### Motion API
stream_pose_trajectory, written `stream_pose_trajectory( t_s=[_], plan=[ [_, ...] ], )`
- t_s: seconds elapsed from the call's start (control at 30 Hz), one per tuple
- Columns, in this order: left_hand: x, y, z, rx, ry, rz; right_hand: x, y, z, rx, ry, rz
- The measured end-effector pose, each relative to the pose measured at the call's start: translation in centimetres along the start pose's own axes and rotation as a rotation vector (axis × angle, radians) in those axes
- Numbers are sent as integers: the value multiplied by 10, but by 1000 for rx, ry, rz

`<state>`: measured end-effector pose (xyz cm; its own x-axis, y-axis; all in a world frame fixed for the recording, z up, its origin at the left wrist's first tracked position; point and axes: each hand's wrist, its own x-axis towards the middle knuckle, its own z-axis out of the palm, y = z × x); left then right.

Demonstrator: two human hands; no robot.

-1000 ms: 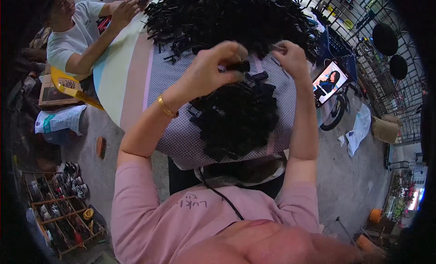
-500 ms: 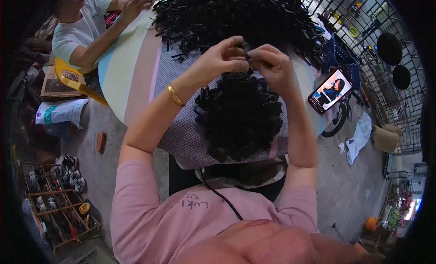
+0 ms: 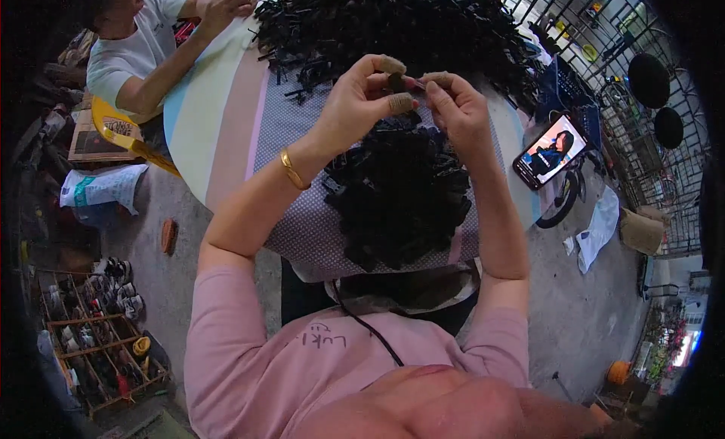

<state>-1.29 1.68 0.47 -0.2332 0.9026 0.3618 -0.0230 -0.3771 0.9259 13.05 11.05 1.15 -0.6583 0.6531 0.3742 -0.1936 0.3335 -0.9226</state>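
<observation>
Both of my hands are raised over the table, close together between two heaps of small black pieces. My left hand (image 3: 355,95) is bent round a small dark piece (image 3: 396,82), with thumb and forefinger wrapped in tan tape. Close on its right, my right hand (image 3: 459,118) pinches thumb against a taped forefinger; what sits in that pinch is too small to name. A spot of reddish pink shows between the two hands. The big heap (image 3: 393,23) lies beyond my hands. A smaller heap (image 3: 396,201) lies nearer, between my forearms.
A striped, patterned cloth (image 3: 226,129) covers the round table. At its right edge stands a lit phone (image 3: 550,152), with a blue crate (image 3: 570,91) behind. Another person (image 3: 140,61) sits at the far left, hands together over the table. A shoe rack (image 3: 98,348) stands lower left.
My left fingers have spread a little and turned, showing their taped tips. My right hand has drawn slightly back and down from the left one. The heaps look the same.
</observation>
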Motion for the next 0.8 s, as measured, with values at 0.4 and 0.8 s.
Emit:
stream_pose_trajectory(
  t_s=[0.4,0.8],
  plan=[
    [-7,7,8,354,54,165,-7,-6,5,-131,-117,2],
    [-10,6,10,548,116,337,-7,-5,8,-34,-127,99]
  ],
)
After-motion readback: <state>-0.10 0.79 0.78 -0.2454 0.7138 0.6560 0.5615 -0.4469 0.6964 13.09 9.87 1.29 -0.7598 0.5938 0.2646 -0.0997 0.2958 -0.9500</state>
